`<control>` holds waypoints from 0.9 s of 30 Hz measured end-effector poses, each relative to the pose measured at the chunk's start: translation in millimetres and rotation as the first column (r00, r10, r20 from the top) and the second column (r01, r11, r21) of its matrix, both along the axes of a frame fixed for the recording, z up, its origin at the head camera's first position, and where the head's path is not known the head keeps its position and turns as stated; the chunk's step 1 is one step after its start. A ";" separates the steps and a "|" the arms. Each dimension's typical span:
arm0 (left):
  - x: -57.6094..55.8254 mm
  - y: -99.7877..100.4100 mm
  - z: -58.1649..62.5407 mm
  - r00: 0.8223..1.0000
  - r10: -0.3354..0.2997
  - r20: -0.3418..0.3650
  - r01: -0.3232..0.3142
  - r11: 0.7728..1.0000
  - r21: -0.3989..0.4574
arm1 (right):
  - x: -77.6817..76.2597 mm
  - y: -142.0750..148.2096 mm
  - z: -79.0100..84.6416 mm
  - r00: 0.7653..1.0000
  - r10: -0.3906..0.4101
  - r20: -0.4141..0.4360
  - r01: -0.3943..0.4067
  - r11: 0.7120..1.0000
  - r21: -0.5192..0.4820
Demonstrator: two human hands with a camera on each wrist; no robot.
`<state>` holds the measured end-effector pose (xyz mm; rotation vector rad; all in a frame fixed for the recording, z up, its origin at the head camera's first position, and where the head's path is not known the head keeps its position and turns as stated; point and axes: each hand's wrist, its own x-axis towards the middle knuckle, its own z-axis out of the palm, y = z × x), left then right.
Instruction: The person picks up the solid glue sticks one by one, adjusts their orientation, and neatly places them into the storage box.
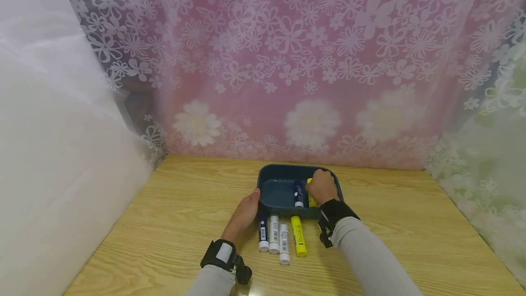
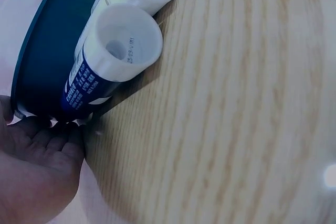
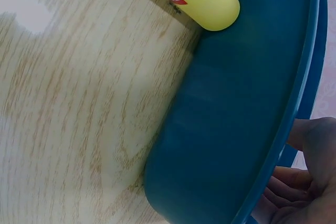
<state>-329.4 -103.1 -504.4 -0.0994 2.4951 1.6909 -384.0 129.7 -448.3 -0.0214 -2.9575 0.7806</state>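
My left hand [image 1: 247,209] holds the left side of a dark blue tray [image 1: 279,213], thumb at the rim and fingers low against the wall. Inside the tray, my right hand [image 1: 323,186] is curled over a yellow glue stick [image 1: 312,201], whose ends show past the fingers. The right wrist view hides the fingertips behind the tray wall. Beside it in the tray lies a navy glue stick [image 1: 298,194]. In front of the tray lie another navy glue stick [image 1: 263,232], two white glue sticks [image 1: 274,234] and a second yellow glue stick [image 1: 299,236].
The wood-grain table [image 1: 164,236] extends on both sides of the tray. A pink flowered curtain [image 1: 263,81] hangs behind the table's far edge. Pale sheeting [image 1: 61,150] stands along the left, and a greenish flowered sheet [image 1: 485,163] along the right.
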 end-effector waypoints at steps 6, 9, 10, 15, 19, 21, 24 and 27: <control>0.6 -0.2 0.2 1.000 -0.005 0.005 0.005 1.000 -0.012 | -0.9 -1.6 -2.7 1.000 -0.017 0.019 0.017 1.000 -0.010; -0.1 -0.5 0.0 1.000 -0.008 0.000 0.008 1.000 -0.012 | -1.0 -2.0 -2.8 1.000 -0.015 0.015 0.015 1.000 -0.018; -0.4 -0.7 0.0 1.000 -0.010 -0.001 0.010 1.000 -0.012 | -1.2 -2.3 -2.8 1.000 -0.016 0.014 0.016 1.000 -0.020; -0.6 -1.2 1.3 1.000 -0.016 -0.005 0.016 1.000 -0.005 | -3.2 -3.1 -4.4 0.999 -0.031 0.008 0.031 0.999 -0.012; -0.4 -0.9 1.6 1.000 -0.019 0.000 0.019 1.000 0.004 | -3.6 -2.8 -6.2 1.000 -0.031 0.006 0.031 0.999 -0.009; -0.4 -0.9 1.6 1.000 -0.021 0.002 0.021 1.000 0.007 | -4.0 -2.6 -7.4 1.000 -0.028 0.008 0.028 1.000 -0.010; -0.9 -0.8 1.2 1.000 -0.023 -0.001 0.023 1.000 0.008 | -4.6 -2.9 -8.5 0.999 -0.033 0.015 0.033 0.999 -0.011; -1.1 -0.9 0.7 1.000 -0.023 0.003 0.023 1.000 0.012 | -4.7 -3.3 -8.6 0.999 -0.038 0.022 0.038 0.999 -0.009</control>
